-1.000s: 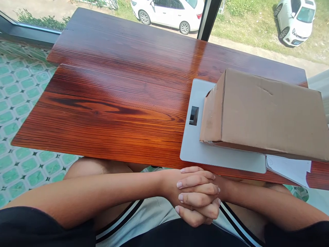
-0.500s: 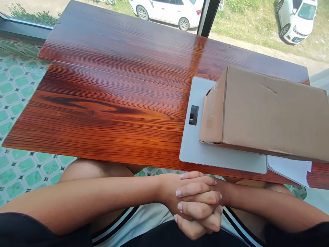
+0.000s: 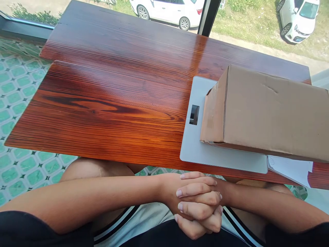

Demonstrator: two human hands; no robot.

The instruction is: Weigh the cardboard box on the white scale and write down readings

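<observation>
Two white cars (image 3: 167, 13) outside, green floor tiles (image 3: 28, 164)

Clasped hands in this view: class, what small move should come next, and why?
Probably unclasping the hands: they are interlocked near the table's edge, so neither is free to handle the cardboard box over the white scale.

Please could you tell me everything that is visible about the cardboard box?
The cardboard box is plain brown, with a creased, unbroken top face and what looks like clear tape on its left end. It lies flat on the white scale, overhanging it on the right. Neither the left hand nor the right hand touches it.
</observation>
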